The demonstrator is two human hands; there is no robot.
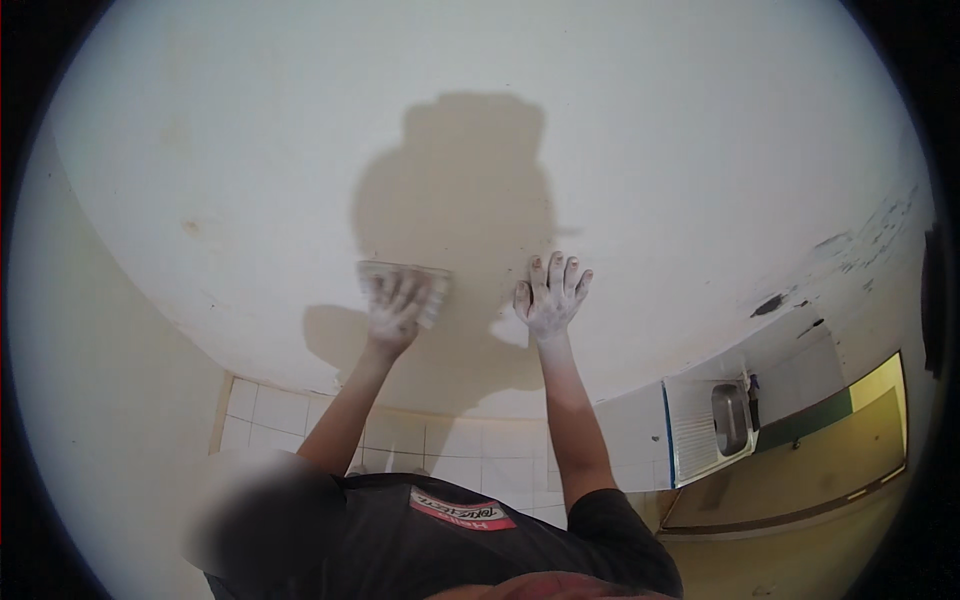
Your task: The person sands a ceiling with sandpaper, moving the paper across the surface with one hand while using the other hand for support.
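Note:
My left hand (396,308) presses a pale, flat sheet of sandpaper (437,298) against the white wall (650,150). Its fingers lie over the sheet, and motion smears both a little. To the right, my right hand (549,303) rests palm down on the same wall with fingers spread, holding nothing. White dust coats both hands. A shadow (455,190) falls on the wall above and between them.
White tiles (455,455) line the area below the hands. At the lower right stands a metal sink (733,420) with a ribbed drainboard (690,430), near a brown door-like panel (790,475). Dark peeled patches (768,305) mark the wall at right. Another wall (120,330) meets it at left.

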